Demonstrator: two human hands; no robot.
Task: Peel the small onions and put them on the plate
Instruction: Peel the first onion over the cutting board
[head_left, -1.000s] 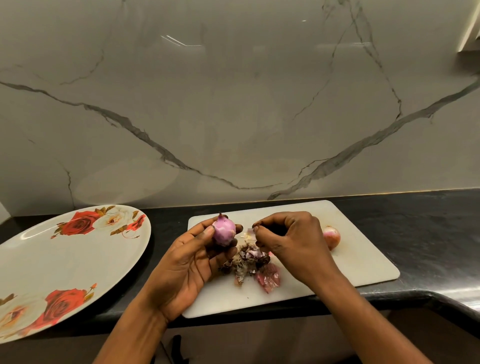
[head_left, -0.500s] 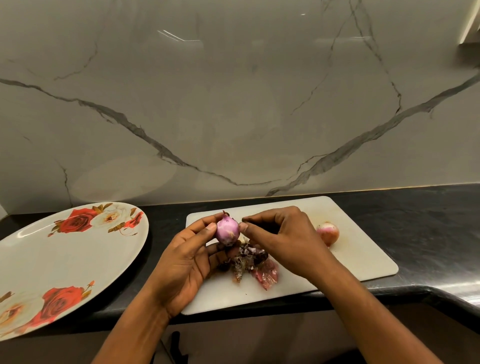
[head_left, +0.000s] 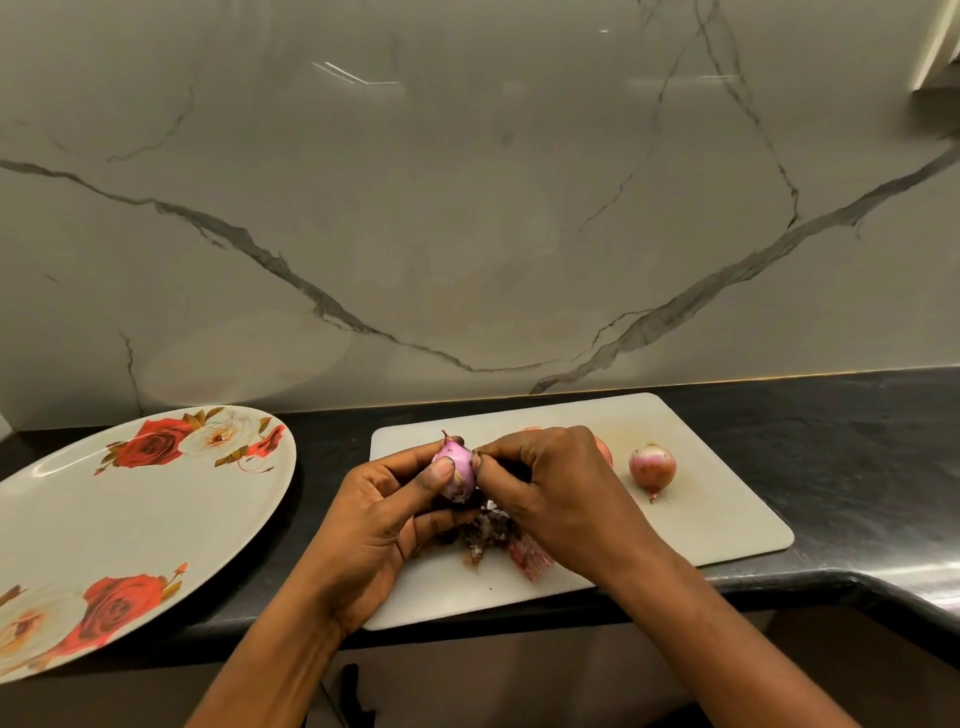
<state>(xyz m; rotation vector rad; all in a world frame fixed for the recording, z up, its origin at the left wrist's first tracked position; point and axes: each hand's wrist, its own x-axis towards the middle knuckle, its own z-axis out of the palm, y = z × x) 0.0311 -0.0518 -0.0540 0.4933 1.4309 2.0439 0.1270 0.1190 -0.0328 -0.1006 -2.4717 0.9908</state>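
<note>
Hands meet above a white cutting board (head_left: 727, 525) in the head view. The left hand (head_left: 379, 525) grips a small onion (head_left: 457, 470), its thumb across the front and its curled fingers behind. The bulb is lifted just clear of the board, its pale purple flesh bared and its pointed tip up. The right hand (head_left: 561, 499) pinches at the right side of that bulb with thumb and forefinger, the other fingers curled in. Whether a strip of skin sits in the pinch cannot be told.

Under the hands lies a heap of dark and reddish peelings (head_left: 493, 532) on the board. To the right, on the board and apart from both hands, a second onion (head_left: 653, 466) lies with its pink skin on. A rose-patterned plate (head_left: 130, 519) sits well to the left on the black countertop (head_left: 857, 467), holding no onions. A grey-veined marble wall (head_left: 467, 208) rises behind.
</note>
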